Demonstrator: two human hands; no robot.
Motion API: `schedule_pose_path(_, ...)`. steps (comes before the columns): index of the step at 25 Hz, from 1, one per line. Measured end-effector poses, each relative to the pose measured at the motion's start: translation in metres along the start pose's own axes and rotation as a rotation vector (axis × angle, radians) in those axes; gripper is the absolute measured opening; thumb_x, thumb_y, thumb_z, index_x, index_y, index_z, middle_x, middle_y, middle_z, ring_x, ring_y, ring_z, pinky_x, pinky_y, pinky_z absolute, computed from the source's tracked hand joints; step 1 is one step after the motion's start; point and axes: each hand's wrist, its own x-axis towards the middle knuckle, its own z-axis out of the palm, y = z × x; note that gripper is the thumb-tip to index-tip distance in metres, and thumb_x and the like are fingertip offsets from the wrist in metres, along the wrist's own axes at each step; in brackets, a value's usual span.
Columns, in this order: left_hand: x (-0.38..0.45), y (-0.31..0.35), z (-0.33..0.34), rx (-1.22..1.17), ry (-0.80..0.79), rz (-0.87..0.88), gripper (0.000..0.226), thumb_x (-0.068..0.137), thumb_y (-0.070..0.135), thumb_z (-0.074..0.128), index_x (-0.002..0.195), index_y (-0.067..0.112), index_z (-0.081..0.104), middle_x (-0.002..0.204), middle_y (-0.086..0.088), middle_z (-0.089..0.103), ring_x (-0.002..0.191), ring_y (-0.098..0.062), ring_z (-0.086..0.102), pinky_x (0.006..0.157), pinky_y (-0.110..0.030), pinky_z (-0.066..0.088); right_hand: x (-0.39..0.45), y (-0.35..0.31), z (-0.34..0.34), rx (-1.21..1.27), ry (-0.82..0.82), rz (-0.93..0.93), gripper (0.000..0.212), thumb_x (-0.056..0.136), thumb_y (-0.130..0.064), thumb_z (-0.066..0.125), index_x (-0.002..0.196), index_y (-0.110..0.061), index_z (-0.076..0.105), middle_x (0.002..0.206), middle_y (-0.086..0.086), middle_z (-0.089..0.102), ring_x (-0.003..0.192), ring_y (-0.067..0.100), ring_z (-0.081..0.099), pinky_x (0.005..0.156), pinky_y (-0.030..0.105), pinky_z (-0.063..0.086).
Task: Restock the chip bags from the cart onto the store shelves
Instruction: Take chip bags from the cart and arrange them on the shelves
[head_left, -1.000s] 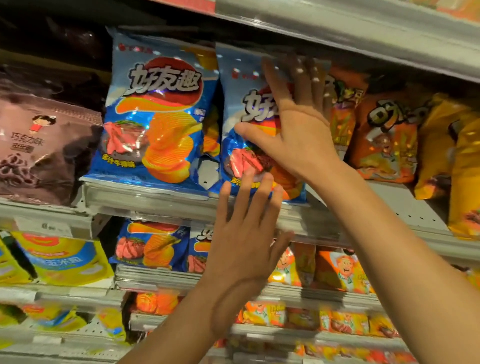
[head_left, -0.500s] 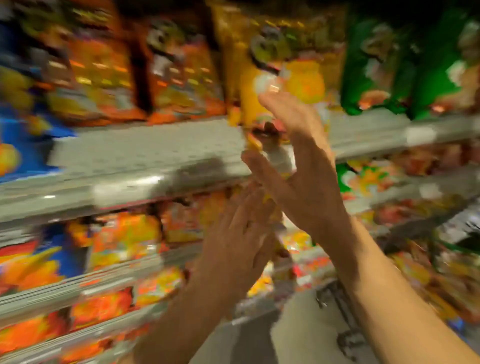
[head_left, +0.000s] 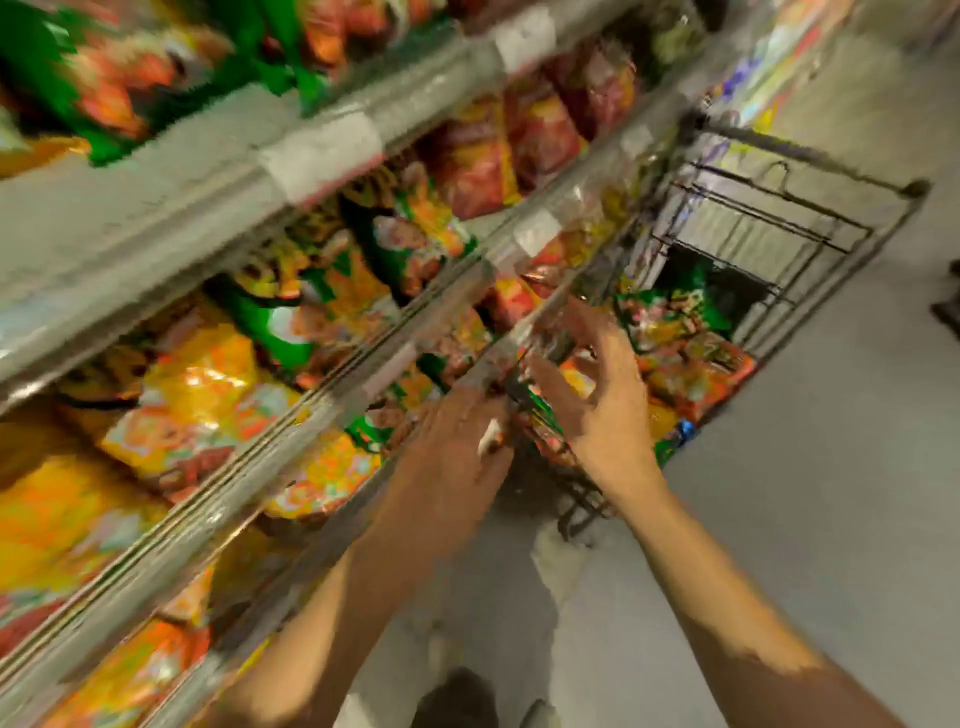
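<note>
Since one second ago, both hands have left the blue bags on the upper shelf, and the view has swung right and down to the cart (head_left: 779, 234). The left hand (head_left: 457, 441) and right hand (head_left: 602, 395) are empty, with fingers loosely spread. Red, orange and green chip bags (head_left: 685, 353) lie in the cart, close against the shelves (head_left: 311, 156). Grey floor (head_left: 805, 493) is free on the right. Everything is blurred, and no print can be read.
</note>
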Motion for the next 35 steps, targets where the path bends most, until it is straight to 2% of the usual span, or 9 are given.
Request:
schedule_pose_path(3, 0.057, -0.012, 0.047, -0.041, -0.176, -0.023, 0.046, 0.093, 0.031, 0.062, 0.135, 0.012, 0.059, 0.14, -0.01, 0.054, 0.133, -0.029, 0.048, 0.113, -0.041, 0.037, 0.009, 0.071, -0.019, -0.089, -0.044, 0.239, 0.057, 0.095, -0.028, 0.07, 0.144, -0.008, 0.049, 0.139, 0.005, 0.054, 0.124, 0.006, 0.05, 0.107, 0.021, 0.04)
schedule_pose_path(5, 0.095, -0.02, 0.075, -0.061, -0.291, -0.031, 0.047, 0.097, 0.034, 0.06, 0.14, 0.015, 0.055, 0.145, -0.007, 0.048, 0.138, -0.026, 0.042, 0.113, -0.043, 0.036, 0.016, 0.111, -0.028, -0.153, -0.097, 0.381, 0.058, 0.095, -0.023, 0.07, 0.146, -0.009, 0.047, 0.142, 0.01, 0.054, 0.128, 0.019, 0.053, 0.106, 0.032, 0.044)
schedule_pose_path(8, 0.154, -0.031, 0.114, -0.128, -0.43, -0.035, 0.049, 0.096, 0.03, 0.064, 0.14, 0.011, 0.055, 0.14, -0.01, 0.049, 0.133, -0.025, 0.046, 0.111, -0.031, 0.034, 0.037, 0.155, -0.042, -0.235, -0.139, 0.6, 0.057, 0.095, -0.02, 0.07, 0.146, -0.009, 0.047, 0.142, 0.013, 0.055, 0.129, 0.028, 0.054, 0.104, 0.041, 0.046)
schedule_pose_path(16, 0.261, -0.044, 0.178, -0.141, -0.671, -0.097, 0.041, 0.094, 0.029, 0.067, 0.132, 0.017, 0.059, 0.123, -0.002, 0.053, 0.115, -0.021, 0.055, 0.093, -0.026, 0.041, 0.111, 0.234, -0.085, -0.256, -0.126, 0.898, 0.066, 0.093, -0.025, 0.073, 0.149, -0.01, 0.041, 0.145, 0.011, 0.056, 0.131, 0.028, 0.055, 0.107, 0.048, 0.047)
schedule_pose_path(20, 0.311, -0.04, 0.217, -0.142, -0.73, -0.183, 0.049, 0.097, 0.033, 0.062, 0.142, 0.018, 0.049, 0.131, -0.003, 0.048, 0.12, -0.022, 0.051, 0.098, -0.033, 0.044, 0.14, 0.293, -0.103, -0.074, 0.012, 1.156, 0.067, 0.091, -0.022, 0.074, 0.146, -0.009, 0.039, 0.139, 0.015, 0.059, 0.125, 0.035, 0.059, 0.104, 0.055, 0.049)
schedule_pose_path(24, 0.367, -0.025, 0.27, -0.134, -0.766, -0.34, 0.056, 0.096, 0.037, 0.062, 0.147, 0.021, 0.043, 0.144, -0.005, 0.043, 0.125, -0.02, 0.048, 0.092, -0.027, 0.037, 0.158, 0.357, -0.113, -0.044, 0.102, 1.277, 0.076, 0.086, -0.02, 0.08, 0.146, -0.006, 0.036, 0.139, 0.018, 0.057, 0.125, 0.038, 0.058, 0.102, 0.055, 0.05)
schedule_pose_path(27, 0.388, -0.023, 0.31, -0.121, -0.766, -0.52, 0.061, 0.093, 0.031, 0.069, 0.147, 0.018, 0.045, 0.145, -0.011, 0.044, 0.129, -0.027, 0.048, 0.096, -0.027, 0.036, 0.171, 0.404, -0.121, -0.091, 0.164, 1.387, 0.09, 0.087, -0.032, 0.078, 0.155, -0.005, 0.025, 0.15, 0.02, 0.046, 0.135, 0.04, 0.048, 0.106, 0.054, 0.047)
schedule_pose_path(31, 0.397, -0.027, 0.345, -0.195, -0.759, -0.698, 0.061, 0.087, 0.012, 0.077, 0.141, 0.007, 0.05, 0.138, -0.016, 0.056, 0.129, -0.033, 0.054, 0.1, -0.034, 0.045, 0.184, 0.448, -0.122, 0.023, 0.277, 1.607, 0.099, 0.08, -0.045, 0.081, 0.156, -0.012, 0.027, 0.15, 0.019, 0.046, 0.135, 0.041, 0.048, 0.107, 0.054, 0.047)
schedule_pose_path(35, 0.399, -0.045, 0.364, -0.187, -0.789, -0.887, 0.093, 0.081, 0.018, 0.084, 0.156, 0.009, 0.029, 0.155, -0.011, 0.04, 0.142, -0.032, 0.041, 0.112, -0.044, 0.039, 0.187, 0.479, -0.12, 0.167, 0.288, 1.784, 0.091, 0.083, -0.048, 0.076, 0.154, -0.014, 0.031, 0.146, 0.015, 0.05, 0.129, 0.039, 0.055, 0.099, 0.047, 0.053)
